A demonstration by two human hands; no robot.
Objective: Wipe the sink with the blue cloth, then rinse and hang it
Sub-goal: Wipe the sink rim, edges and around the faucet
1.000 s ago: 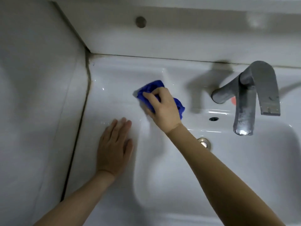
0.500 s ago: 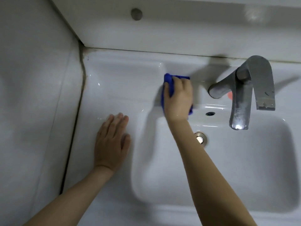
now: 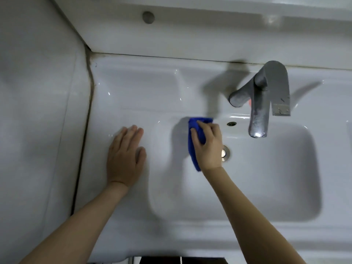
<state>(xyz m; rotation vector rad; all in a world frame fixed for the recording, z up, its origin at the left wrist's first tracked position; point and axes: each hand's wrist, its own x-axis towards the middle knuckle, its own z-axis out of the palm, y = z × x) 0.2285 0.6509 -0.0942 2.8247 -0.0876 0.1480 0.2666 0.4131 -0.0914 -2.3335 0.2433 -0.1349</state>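
at the far left of the frame runs a pale wall (image 3: 38, 111), with a dark seam where it meets the sink (image 3: 137, 103). centre left, the left hand (image 3: 124, 157) lies flat on the sink's broad rim, fingers straight and close together, with nothing in it; it looks like a brace.

just right of centre, the blue cloth (image 3: 192, 149) is bunched against the back left wall of the bowl, its top edge at the lip and a tail hanging down toward the wrist. the right hand (image 3: 208, 147) covers most of it, fingers curled over the wad and pressing it to the glaze. the drain (image 3: 225, 153) shows just right of that hand, the small overflow hole (image 3: 231, 123) is above it, and the grey tap (image 3: 262, 100) stands in the upper right, with no water seen running.

the cloth looks thin, soft and limp, light to carry and in no way fragile. it folds wherever it is squeezed, so a full palm grip on the wad suits wiping; a fingertip pinch would let it trail and slip on the smooth, glossy surface. once soaked for rinsing it will likely grow heavier and drip, so wringing comes first. for hanging, an edge or two corners would be the better hold, letting it fall open. no hook or rail is in view.
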